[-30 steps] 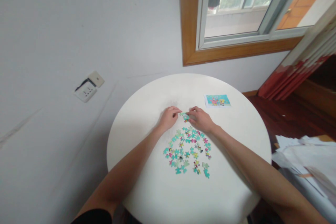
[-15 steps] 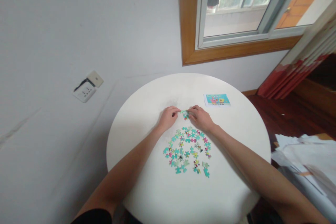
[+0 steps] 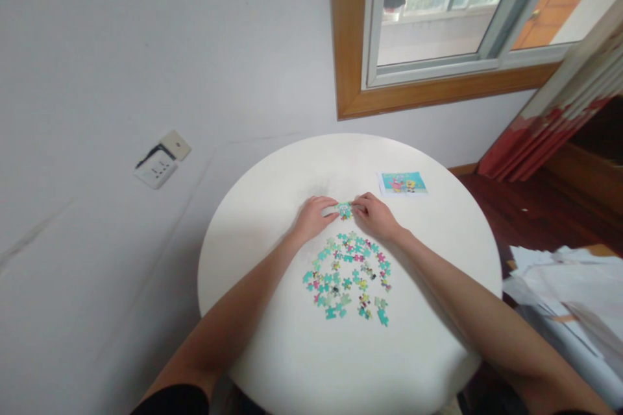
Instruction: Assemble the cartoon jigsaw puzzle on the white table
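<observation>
A small joined patch of jigsaw puzzle pieces (image 3: 344, 210), teal with some white and pink, lies between my two hands on the white round table (image 3: 272, 188). My left hand (image 3: 314, 216) has its thumb and index finger at the left edge of the patch, with bare table showing between them. On the opposite side, my right hand (image 3: 377, 215) is pinched at the upper right edge; its fingertips partly cover the pieces there. Closer to me, a spread of loose jigsaw pieces (image 3: 348, 258), teal, pale green, pink and yellow, lies below both hands.
A cartoon picture card (image 3: 403, 183) lies flat at the table's back right. Behind the table are a wall with a socket (image 3: 156, 168) and a wood-framed window (image 3: 351, 94). White papers (image 3: 567, 292) are piled to the right, beyond the table edge.
My left thumb and index finger have spread apart along the patch's left edge. My right hand has shifted slightly right, uncovering more of the patch. The loose pieces look unmoved.
</observation>
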Tool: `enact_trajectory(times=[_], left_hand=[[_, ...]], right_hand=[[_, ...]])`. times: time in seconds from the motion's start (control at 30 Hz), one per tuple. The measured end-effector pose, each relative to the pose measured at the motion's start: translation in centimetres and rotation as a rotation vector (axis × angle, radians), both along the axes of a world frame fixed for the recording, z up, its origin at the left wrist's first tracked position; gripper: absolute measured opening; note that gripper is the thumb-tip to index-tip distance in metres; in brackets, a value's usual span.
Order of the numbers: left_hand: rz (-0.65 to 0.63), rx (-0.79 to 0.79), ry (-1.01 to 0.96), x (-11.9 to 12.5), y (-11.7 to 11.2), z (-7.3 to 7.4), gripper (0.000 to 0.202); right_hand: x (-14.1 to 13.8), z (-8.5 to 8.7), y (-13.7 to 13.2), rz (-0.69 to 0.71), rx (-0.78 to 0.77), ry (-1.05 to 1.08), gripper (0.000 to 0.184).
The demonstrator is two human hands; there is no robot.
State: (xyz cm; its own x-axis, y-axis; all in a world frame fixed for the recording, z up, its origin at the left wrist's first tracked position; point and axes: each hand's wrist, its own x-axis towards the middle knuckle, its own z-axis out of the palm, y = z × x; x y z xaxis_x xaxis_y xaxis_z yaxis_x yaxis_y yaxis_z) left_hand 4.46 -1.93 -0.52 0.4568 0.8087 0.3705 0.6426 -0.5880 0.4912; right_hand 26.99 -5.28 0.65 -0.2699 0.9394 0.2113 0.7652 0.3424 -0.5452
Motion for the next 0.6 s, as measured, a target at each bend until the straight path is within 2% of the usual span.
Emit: enact_trajectory(times=[0.23, 0.6], left_hand=[[-0.036, 0.027, 0.026, -0.01, -0.14, -0.06, 0.035], [-0.027, 0.037, 0.048, 0.14, -0.06, -0.15, 0.034]], right_hand=[[0.06, -0.25, 0.09, 0.000, 0.001, 0.004, 0.025], [0.08, -0.08, 0.01, 0.038, -0.008, -0.042, 0.027]])
